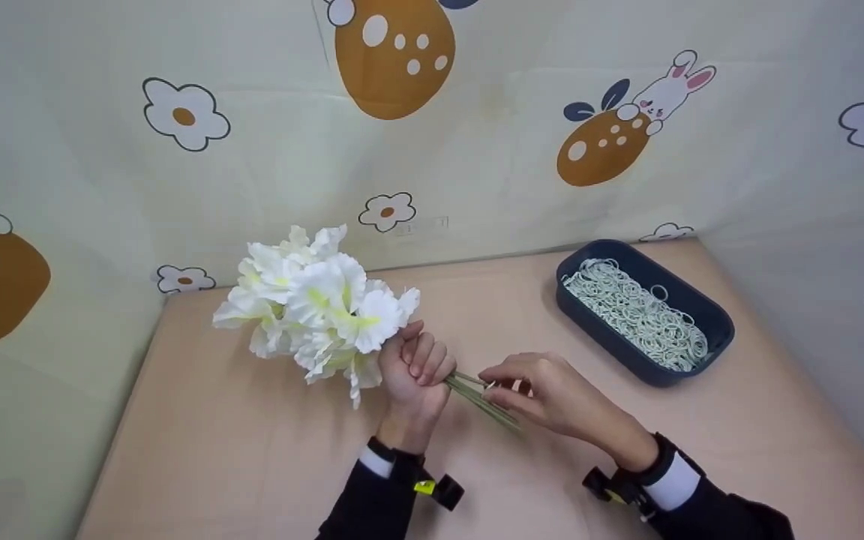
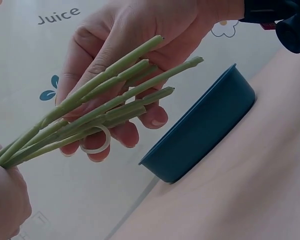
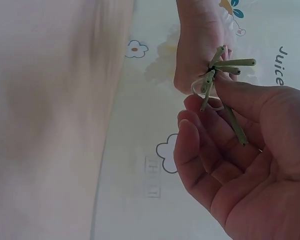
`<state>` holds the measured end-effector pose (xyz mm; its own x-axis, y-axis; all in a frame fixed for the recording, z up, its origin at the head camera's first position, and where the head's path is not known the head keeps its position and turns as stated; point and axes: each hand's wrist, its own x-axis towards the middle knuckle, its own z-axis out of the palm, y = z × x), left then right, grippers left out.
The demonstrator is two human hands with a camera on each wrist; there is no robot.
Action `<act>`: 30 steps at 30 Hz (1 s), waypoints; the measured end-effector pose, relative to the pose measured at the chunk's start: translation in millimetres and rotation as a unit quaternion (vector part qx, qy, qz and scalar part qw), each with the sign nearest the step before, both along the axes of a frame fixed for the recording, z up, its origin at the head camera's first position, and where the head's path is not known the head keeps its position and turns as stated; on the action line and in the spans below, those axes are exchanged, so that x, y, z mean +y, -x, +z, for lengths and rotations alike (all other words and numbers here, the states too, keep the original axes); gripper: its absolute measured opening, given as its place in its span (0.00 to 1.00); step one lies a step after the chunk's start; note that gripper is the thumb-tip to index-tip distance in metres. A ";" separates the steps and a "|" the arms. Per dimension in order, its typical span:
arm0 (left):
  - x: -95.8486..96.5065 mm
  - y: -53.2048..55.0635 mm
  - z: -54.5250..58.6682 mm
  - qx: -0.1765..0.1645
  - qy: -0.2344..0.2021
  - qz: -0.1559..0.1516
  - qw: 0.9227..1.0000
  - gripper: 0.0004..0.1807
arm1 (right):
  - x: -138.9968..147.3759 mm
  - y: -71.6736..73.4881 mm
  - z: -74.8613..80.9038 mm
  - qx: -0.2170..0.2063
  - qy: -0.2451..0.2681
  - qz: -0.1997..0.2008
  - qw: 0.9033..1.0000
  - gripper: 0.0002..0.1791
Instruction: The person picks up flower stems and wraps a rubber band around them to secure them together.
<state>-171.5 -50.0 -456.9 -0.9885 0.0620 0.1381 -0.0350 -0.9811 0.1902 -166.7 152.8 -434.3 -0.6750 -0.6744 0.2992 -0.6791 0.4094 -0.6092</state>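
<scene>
My left hand [image 1: 415,379] grips a bunch of white artificial flowers [image 1: 327,300] by the upper stems, just below the blooms. The green stems [image 2: 132,92] fan out of the fist toward my right hand [image 1: 556,394]. With bent fingers, the right hand holds a pale rubber band [image 2: 109,139] at the stems. In the left wrist view, the band hangs as a loop around at least one stem. From the right wrist view, the thumb lies against the stems and the band [image 3: 193,86] shows beside the fingertips. How many stems it encircles cannot be told.
A dark blue tub [image 1: 646,367] of pale rubber bands [image 1: 634,315] stands at the back right of the pink-covered table [image 1: 252,450]. Behind the table hangs a patterned cloth [image 1: 477,150] with rabbits and flowers.
</scene>
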 end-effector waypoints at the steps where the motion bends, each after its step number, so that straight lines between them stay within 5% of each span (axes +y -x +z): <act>1: 0.2 -0.1 -0.2 -0.001 0.001 0.000 1.000 0.26 | -0.1 -0.2 0.4 -0.001 0.005 -0.002 1.000 0.14; 10: 0.0 0.5 1.8 -0.001 0.002 -0.006 1.000 0.26 | 5.8 3.5 3.3 -0.005 0.032 0.017 0.999 0.11; 17: -0.4 0.4 1.7 0.000 0.002 -0.005 1.000 0.26 | 7.5 5.4 3.4 0.035 0.029 0.041 0.998 0.13; 30: 11.3 -6.3 3.0 -0.002 0.017 -0.050 0.999 0.25 | 4.8 7.6 -3.1 0.095 0.065 -0.009 0.993 0.09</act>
<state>-165.2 -38.7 -453.9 -0.9775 0.1656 0.1308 -0.1339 -0.9658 0.2220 -174.3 157.6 -437.3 -0.6096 -0.6109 0.5052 -0.7800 0.3486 -0.5197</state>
